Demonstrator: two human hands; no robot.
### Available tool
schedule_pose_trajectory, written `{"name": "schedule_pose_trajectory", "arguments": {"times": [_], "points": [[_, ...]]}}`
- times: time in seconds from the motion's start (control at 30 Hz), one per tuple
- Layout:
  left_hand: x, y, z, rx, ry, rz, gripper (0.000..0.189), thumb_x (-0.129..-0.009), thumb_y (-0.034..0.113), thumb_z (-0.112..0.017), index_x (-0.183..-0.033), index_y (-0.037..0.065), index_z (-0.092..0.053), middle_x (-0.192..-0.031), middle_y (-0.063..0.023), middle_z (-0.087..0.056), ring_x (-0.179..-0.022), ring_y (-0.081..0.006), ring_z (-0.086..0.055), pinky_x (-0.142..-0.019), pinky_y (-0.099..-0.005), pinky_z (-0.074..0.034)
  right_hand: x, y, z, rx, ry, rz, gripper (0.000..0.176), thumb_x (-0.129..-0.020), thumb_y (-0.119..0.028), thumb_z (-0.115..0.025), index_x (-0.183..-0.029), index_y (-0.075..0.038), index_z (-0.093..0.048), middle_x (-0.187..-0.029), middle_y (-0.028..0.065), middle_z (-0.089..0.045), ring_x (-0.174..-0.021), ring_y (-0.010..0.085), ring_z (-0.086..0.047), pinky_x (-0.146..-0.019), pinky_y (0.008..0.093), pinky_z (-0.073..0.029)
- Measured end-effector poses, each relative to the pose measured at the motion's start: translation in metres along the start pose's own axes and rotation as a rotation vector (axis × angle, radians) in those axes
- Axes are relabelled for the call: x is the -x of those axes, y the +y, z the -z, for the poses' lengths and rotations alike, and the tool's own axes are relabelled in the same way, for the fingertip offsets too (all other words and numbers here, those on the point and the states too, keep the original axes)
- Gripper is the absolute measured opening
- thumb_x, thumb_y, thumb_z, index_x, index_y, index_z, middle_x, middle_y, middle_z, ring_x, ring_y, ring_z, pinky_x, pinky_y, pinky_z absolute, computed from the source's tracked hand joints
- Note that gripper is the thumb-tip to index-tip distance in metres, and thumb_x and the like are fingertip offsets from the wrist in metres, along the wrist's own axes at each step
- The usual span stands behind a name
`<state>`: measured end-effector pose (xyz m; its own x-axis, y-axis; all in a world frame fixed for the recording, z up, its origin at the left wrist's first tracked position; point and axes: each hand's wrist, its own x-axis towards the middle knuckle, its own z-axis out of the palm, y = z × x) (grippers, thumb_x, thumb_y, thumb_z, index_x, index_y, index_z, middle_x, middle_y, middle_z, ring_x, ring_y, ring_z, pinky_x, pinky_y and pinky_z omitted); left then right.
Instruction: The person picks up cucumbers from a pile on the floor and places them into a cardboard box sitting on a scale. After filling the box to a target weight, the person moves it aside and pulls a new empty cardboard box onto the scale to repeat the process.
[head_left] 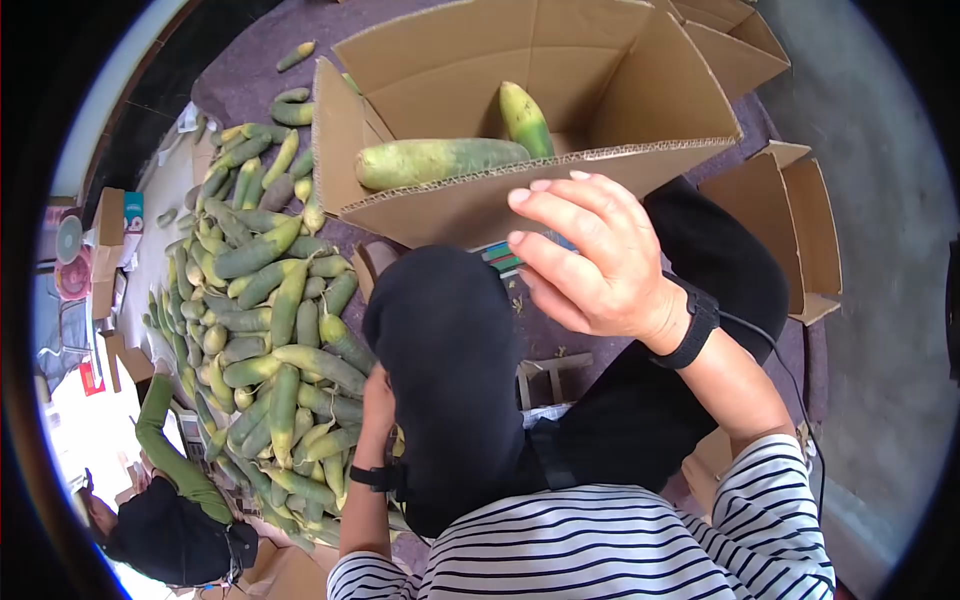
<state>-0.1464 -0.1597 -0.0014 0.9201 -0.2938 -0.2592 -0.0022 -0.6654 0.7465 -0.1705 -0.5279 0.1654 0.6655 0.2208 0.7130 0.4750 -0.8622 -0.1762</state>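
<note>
An open cardboard box point(530, 190) stands in front of my knees. Inside it a large pale green radish point(440, 162) lies lengthwise, and a second radish point(526, 120) leans upright beside its right end. My right hand point(600, 255) hovers over the near side of the box, fingers spread and slightly bent, holding nothing. Down beside my knee, my left hand point(378, 398) is at the edge of a large pile of green radishes point(285, 310); its fingers are hidden behind the knee.
More open boxes stand at the right point(790, 225) and top right point(735, 45). At lower left a person in a dark vest and green sleeves point(180, 520) is beside the pile. A cable runs from my right wrist. A grey wall point(890, 300) is at far right.
</note>
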Motion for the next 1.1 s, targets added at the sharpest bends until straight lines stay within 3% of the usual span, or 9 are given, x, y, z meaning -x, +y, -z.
{"name": "schedule_pose_trajectory", "arguments": {"times": [0.13,0.23,0.3,0.47,0.77,1.1], "points": [[0.0,0.006,-0.037,0.026,-0.074,0.033,0.017,-0.086,0.001,-0.061,-0.103,0.001,-0.059,-0.091,-0.006,-0.063,-0.086,-0.0135,-0.059,-0.069,-0.0247,-0.049,-0.005,0.019,-0.004,0.137,0.087,-0.012,0.036,-0.064,-0.007,-0.07,-0.099,-0.007,-0.063,-0.121,0.0134,-0.059,-0.106,0.0312,-0.058,-0.089,0.0455,-0.049],[0.001,0.021,-0.069,0.049,-0.097,0.065,0.019,-0.085,0.002,-0.062,-0.104,0.001,-0.06,-0.092,-0.0066,-0.063,-0.086,-0.0142,-0.059,-0.069,-0.0252,-0.05,-0.007,0.021,-0.014,0.037,0.157,0.128,0.029,-0.067,-0.004,-0.07,-0.096,-0.005,-0.064,-0.116,0.0146,-0.062,-0.097,0.0297,-0.063,-0.081,0.0399,-0.053],[0.0,0.028,-0.085,0.063,-0.104,0.092,0.02,-0.084,0.002,-0.062,-0.104,0.001,-0.06,-0.092,-0.0071,-0.063,-0.087,-0.0146,-0.059,-0.069,-0.0256,-0.05,-0.005,0.003,-0.027,-0.081,0.093,0.182,0.019,-0.072,-0.005,-0.069,-0.091,-0.005,-0.065,-0.107,0.0117,-0.066,-0.091,0.0236,-0.065,-0.075,0.0318,-0.055],[-0.001,0.018,-0.093,0.099,-0.12,0.15,0.024,-0.081,0.002,-0.064,-0.105,0.002,-0.06,-0.094,-0.0081,-0.062,-0.088,-0.0157,-0.06,-0.069,-0.0264,-0.05,0.002,0.006,-0.034,-0.159,-0.1,0.093,0.017,-0.073,-0.008,-0.068,-0.089,-0.004,-0.066,-0.1,0.0112,-0.067,-0.079,0.0212,-0.067,-0.067,0.0271,-0.053],[0.02,-0.013,-0.058,0.104,-0.172,0.123,0.031,-0.077,0.002,-0.068,-0.108,0.003,-0.061,-0.096,-0.0099,-0.062,-0.09,-0.0177,-0.06,-0.069,-0.0279,-0.051,0.001,0.006,-0.038,-0.121,-0.218,0.0,0.023,-0.072,-0.008,-0.065,-0.095,-0.005,-0.064,-0.096,0.0076,-0.065,-0.07,0.0176,-0.062,-0.063,0.028,-0.051],[0.143,-0.068,0.016,-0.019,-0.217,0.021,0.039,-0.073,0.003,-0.072,-0.11,0.004,-0.062,-0.099,-0.0119,-0.062,-0.092,-0.0199,-0.061,-0.068,-0.0296,-0.052,0.002,0.004,-0.031,-0.129,-0.261,-0.035,0.022,-0.074,-0.008,-0.063,-0.096,-0.007,-0.06,-0.086,0.0047,-0.058,-0.077,0.0214,-0.061,-0.067,0.0336,-0.051]]}}
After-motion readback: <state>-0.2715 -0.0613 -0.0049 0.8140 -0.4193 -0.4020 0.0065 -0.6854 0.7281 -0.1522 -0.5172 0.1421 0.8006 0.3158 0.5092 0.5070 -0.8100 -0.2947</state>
